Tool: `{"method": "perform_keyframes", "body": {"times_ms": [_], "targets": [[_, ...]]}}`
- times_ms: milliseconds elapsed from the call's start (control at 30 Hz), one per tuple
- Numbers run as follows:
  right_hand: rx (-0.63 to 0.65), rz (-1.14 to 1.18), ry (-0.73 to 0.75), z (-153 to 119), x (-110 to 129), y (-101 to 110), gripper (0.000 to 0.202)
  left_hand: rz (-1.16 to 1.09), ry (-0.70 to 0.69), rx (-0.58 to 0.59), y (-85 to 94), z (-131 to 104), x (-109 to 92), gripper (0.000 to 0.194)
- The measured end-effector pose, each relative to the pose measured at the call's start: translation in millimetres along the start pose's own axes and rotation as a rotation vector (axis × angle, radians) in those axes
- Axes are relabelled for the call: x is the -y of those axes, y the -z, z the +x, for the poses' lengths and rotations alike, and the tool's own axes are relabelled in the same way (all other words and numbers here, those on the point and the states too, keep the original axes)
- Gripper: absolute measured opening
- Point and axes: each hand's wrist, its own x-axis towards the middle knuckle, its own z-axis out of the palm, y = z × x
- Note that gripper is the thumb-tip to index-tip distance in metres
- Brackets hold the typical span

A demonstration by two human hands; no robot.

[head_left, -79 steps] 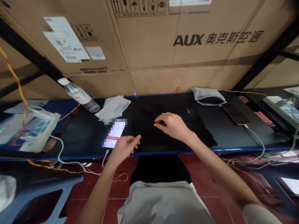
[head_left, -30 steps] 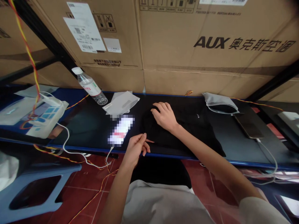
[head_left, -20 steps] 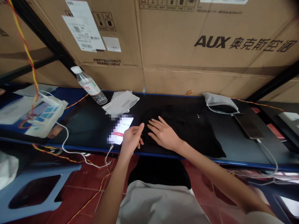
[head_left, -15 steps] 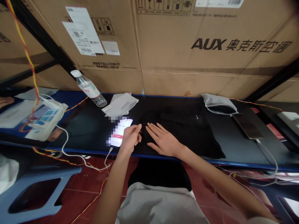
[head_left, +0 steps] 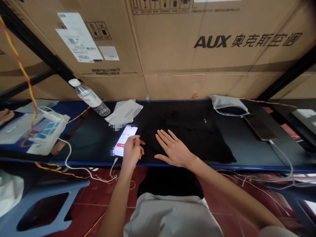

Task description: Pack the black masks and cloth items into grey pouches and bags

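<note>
– where's the black garment (head_left: 209, 141)?
– lying flat on the dark table (head_left: 254, 153), its left part under the right hand (head_left: 174, 149).
– how's that hand?
– open, palm down, fingers stretched over the cloth.
– and the left hand (head_left: 133, 149)?
– fingers loosely bent over the lit phone (head_left: 119, 149); i can't tell whether it touches the screen or pinches anything.
– further out?
– pale pouches (head_left: 124, 112) and a bottle (head_left: 91, 98) behind that phone, a grey pouch (head_left: 228, 105) right of the cloth, a cardboard box (head_left: 172, 59) at the back.
</note>
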Motion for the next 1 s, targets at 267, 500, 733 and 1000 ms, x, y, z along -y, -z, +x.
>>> {"method": "perform_keyframes", "body": {"times_ms": [267, 500, 733, 1000], "targets": [[-0.013, -0.105, -0.325, -92.8, -13.7, 45.3, 0.076, 0.498, -1.011, 0.36, -22.0, -49.4, -19.6, 0.041], [-0.007, -0.103, -0.391, -165.8, -44.4, 70.7, 0.057, 0.494, -1.13, 0.424, -17.4, -26.3, 25.4, 0.045], [-0.085, 0.098, -0.392, -192.3, -67.1, 95.1, 0.036, 0.423, -1.055, 0.379, -19.1, -23.4, 7.7, 0.028], [-0.159, 0.242, -0.388, -186.9, -65.9, 110.4, 0.025, 0.465, -1.146, 0.317, -36.5, -47.0, 1.0, 0.036]]}}
